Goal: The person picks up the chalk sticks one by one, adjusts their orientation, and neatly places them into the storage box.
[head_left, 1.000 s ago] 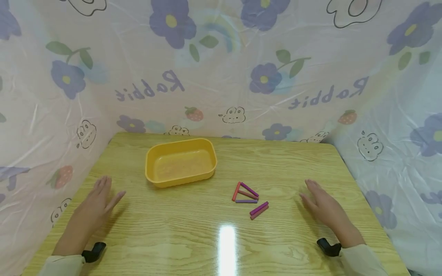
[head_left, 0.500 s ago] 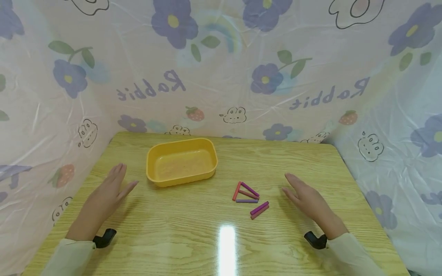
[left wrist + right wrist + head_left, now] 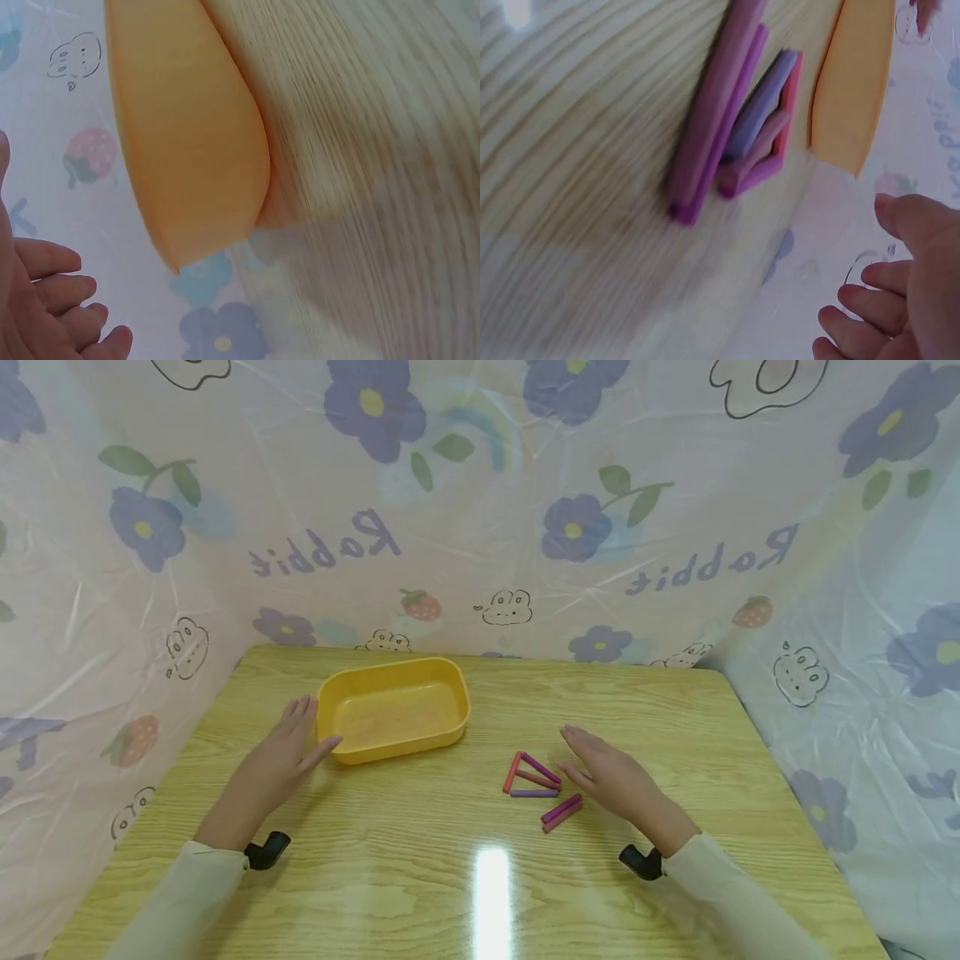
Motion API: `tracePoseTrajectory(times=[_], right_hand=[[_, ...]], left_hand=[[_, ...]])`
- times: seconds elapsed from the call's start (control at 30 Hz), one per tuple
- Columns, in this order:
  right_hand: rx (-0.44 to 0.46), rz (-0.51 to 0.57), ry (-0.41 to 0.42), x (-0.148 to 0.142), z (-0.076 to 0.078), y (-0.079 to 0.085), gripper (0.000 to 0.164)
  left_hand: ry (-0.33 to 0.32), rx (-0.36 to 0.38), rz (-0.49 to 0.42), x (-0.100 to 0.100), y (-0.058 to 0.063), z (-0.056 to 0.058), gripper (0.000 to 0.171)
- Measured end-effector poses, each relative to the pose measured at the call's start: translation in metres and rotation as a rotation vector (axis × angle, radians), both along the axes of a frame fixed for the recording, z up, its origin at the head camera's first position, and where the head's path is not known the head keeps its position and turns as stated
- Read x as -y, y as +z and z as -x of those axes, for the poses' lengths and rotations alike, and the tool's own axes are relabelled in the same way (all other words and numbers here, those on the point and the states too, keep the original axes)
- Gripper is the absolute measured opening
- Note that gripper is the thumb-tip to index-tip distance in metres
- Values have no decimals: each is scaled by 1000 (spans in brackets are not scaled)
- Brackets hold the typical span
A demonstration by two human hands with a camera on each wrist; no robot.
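A yellow rectangular plastic basin (image 3: 397, 714) stands on the table, with nothing inside. My left hand (image 3: 270, 768) is at its left end, fingers extended. In the head view the thumb overlaps the rim; in the left wrist view a gap shows between the fingers and the basin wall (image 3: 187, 127). Several short thin sticks lie right of the basin: a red stick (image 3: 512, 772), a lavender stick (image 3: 534, 793), and others in purple and pinkish brown. Two sticks lie side by side nearer the front. My right hand (image 3: 618, 781) hovers just right of the sticks, fingers extended, holding nothing.
The wood-grain table (image 3: 360, 877) has a bright light reflection near its front. A printed white curtain (image 3: 480, 527) rises along the back and sides. Each wrist carries a black camera mount, such as the left mount (image 3: 267, 852).
Both hands have moved inward and slightly forward: the left hand rightward to the basin, the right hand leftward toward the sticks. Basin and sticks stay put.
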State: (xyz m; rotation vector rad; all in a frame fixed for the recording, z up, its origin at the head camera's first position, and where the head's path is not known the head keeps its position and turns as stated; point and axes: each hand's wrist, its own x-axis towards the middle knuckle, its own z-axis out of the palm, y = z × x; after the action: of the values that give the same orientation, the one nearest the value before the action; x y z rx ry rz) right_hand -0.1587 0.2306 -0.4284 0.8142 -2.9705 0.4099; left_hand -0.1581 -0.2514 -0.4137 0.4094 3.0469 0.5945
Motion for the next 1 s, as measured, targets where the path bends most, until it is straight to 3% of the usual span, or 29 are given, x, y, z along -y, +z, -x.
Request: tracePoseTrajectory(times=[0.3,0.6,1.0], right_hand=[[-78,-48,120,37,11,4,62],[-109,-44,184,76,22,-1,63],[14,-17,151,110,42,-5,69]], left_hand=[[-5,11,36,-9,-5,18,90],[10,46,30,-9,-13,35,90],[26,95,7,-7,-22,52,94]])
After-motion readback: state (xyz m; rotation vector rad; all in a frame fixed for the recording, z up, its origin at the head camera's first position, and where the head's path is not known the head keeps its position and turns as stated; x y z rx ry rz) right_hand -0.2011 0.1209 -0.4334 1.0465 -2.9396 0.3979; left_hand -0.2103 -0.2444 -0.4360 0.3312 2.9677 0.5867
